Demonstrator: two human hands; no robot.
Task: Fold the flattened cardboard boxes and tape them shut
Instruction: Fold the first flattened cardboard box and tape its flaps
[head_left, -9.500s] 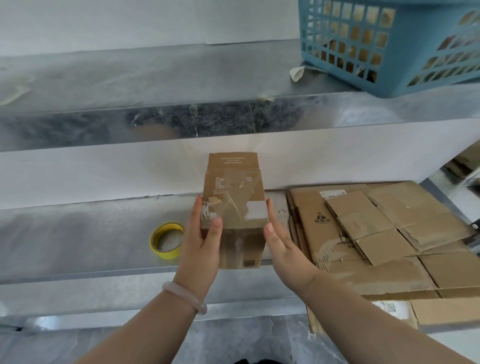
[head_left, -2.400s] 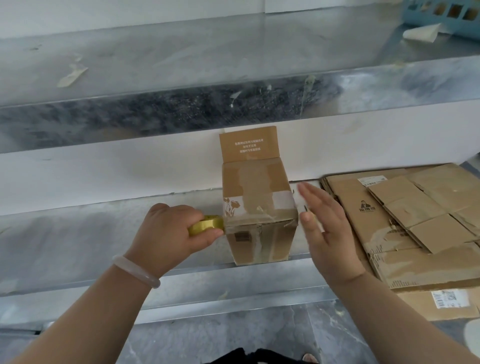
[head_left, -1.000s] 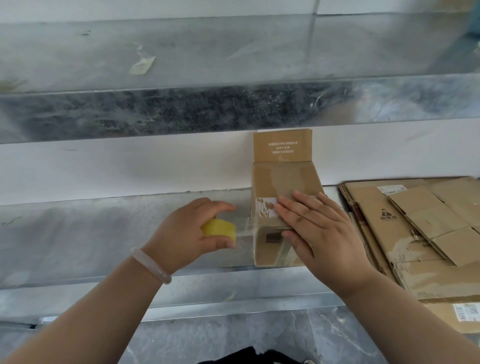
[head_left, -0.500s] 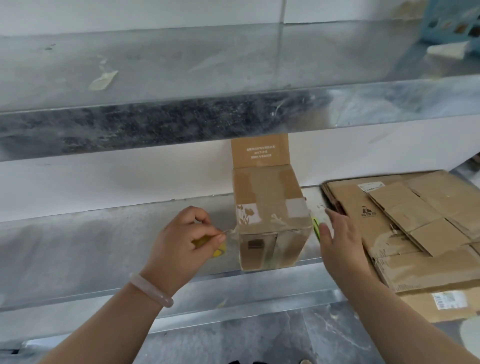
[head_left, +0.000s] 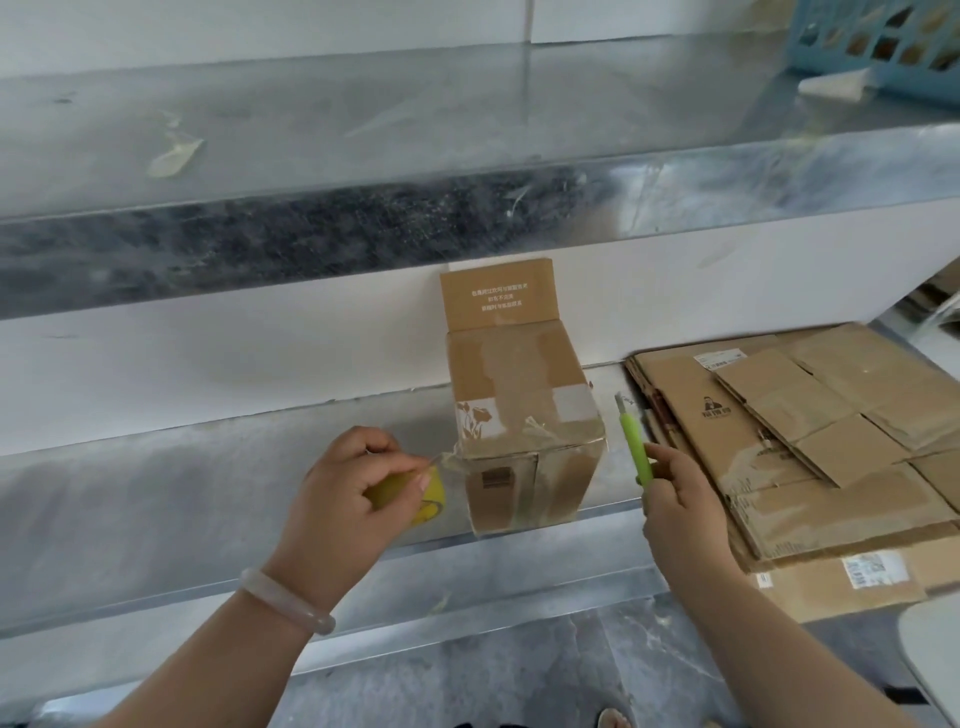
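Since half a second ago the right hand (head_left: 675, 499) has raised the cutter (head_left: 632, 441) beside the box (head_left: 519, 395). The cutter now stands near upright at 3 o'clock of the box, just beside it and not touching. The right grip is closed around the cutter's lower half, grey tip up.

The left hand (head_left: 343, 499), at 8 o'clock of the box, has its grip wrapped around the roll (head_left: 428, 501). A short strand (head_left: 449, 460) runs taut from the roll to the box's near top edge, presumably held in tension for a clean cut.

The box stands at the front of the shelf (head_left: 156, 493), top taped and rear flap upright. The probable next step is to carry the cutter across to the strand. The flat stack (head_left: 779, 415) at 3 o'clock is not yet folded.
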